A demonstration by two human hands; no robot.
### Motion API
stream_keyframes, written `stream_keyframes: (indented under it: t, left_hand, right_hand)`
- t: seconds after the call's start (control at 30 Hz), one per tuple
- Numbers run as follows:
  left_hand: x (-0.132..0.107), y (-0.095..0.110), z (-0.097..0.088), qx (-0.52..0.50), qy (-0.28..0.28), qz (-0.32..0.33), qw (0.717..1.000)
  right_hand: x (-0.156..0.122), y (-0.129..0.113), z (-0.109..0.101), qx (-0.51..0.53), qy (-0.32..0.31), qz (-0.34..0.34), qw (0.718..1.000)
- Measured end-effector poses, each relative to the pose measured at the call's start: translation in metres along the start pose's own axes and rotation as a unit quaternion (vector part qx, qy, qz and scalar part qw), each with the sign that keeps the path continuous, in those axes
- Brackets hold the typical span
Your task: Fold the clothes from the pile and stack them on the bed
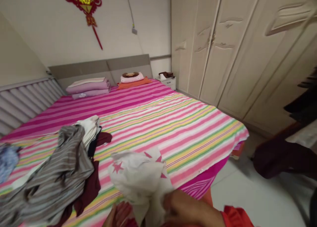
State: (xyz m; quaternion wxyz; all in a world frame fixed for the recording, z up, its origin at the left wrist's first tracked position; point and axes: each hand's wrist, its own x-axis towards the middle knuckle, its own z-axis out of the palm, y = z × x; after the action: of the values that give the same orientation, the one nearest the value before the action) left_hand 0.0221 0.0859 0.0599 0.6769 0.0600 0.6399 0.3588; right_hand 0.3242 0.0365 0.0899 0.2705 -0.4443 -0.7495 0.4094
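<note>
A crumpled white cloth with pinkish-red stars [138, 174] is bunched up at the near edge of the bed. My right hand [180, 205], in a red sleeve, is closed on its right side, a little blurred. At the bottom edge of the view my left hand [119, 215] grips the cloth's lower left part, and the frame cuts off much of this hand. Left of the cloth lies a heap with a grey striped garment [66, 164], a cream garment [90, 129] and a dark maroon garment [90, 184].
The bed carries a striped sheet [178, 134]. Folded purple bedding [90, 86] and a pink pillow [131, 77] lie by the headboard [128, 63]. A blue garment [8, 161] is at far left. Wardrobes [228, 55] line the right, with dark clothes [279, 154] nearer me.
</note>
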Motion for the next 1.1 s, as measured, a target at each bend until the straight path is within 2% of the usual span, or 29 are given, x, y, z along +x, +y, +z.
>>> stream_keyframes:
  t: [0.07,0.13,0.2,0.3,0.37,0.43,0.5,0.53,0.6,0.7,0.77,0.87,0.93,0.97,1.03,1.1]
  left_hand:
    - [-0.007,-0.009,0.003,-0.032,-0.022,0.006,0.999]
    - [-0.012,-0.016,0.008,-0.029,-0.011,0.023,0.999]
    - [-0.013,-0.020,0.014,-0.018,0.002,0.030,0.999]
    - [-0.014,-0.025,0.019,-0.015,-0.038,0.060,0.997]
    - [-0.017,-0.027,0.018,-0.021,-0.076,0.096,0.992]
    - [-0.024,-0.027,0.015,-0.026,-0.064,0.119,0.991]
    - [-0.034,-0.025,0.010,-0.027,-0.016,0.131,0.991]
    - [-0.040,-0.024,0.008,-0.025,0.000,0.134,0.991]
    - [-0.051,-0.023,0.005,-0.028,-0.015,0.155,0.987]
    - [-0.063,-0.021,0.005,-0.022,-0.069,0.186,0.980]
    - [-0.065,-0.020,0.006,-0.007,-0.071,0.196,0.978]
    - [-0.062,-0.018,0.006,0.013,-0.053,0.158,0.986]
    - [-0.058,-0.012,0.004,0.064,-0.048,0.122,0.989]
    - [-0.057,-0.006,0.003,0.121,-0.046,0.126,0.984]
    - [-0.058,0.013,0.004,0.256,-0.027,0.186,0.948]
    - [-0.070,0.048,0.009,0.352,-0.001,0.280,0.893]
  right_hand:
    - [-0.004,0.009,-0.010,0.012,0.057,0.034,0.998]
    - [0.001,0.014,-0.024,0.040,0.150,0.074,0.985]
    - [0.012,0.017,-0.036,0.085,0.204,0.095,0.971]
    - [0.036,0.022,-0.039,0.183,0.226,0.108,0.951]
    - [0.053,0.025,-0.027,0.235,0.218,0.116,0.940]
    - [0.066,0.021,-0.004,0.249,0.181,0.123,0.944]
    - [0.070,0.009,0.024,0.230,0.120,0.125,0.958]
    - [0.068,-0.001,0.037,0.222,0.075,0.119,0.965]
    - [0.058,-0.024,0.058,0.217,-0.043,0.087,0.971]
    - [0.040,-0.055,0.069,0.220,-0.211,0.027,0.952]
    - [0.032,-0.064,0.067,0.207,-0.246,0.023,0.947]
    - [0.025,-0.055,0.061,0.192,-0.210,0.060,0.957]
    - [0.020,-0.040,0.058,0.187,-0.132,0.085,0.970]
    - [0.017,-0.031,0.055,0.185,-0.083,0.096,0.975]
    - [0.010,-0.013,0.048,0.199,0.017,0.123,0.972]
    - [0.001,0.001,0.038,0.246,0.081,0.166,0.951]
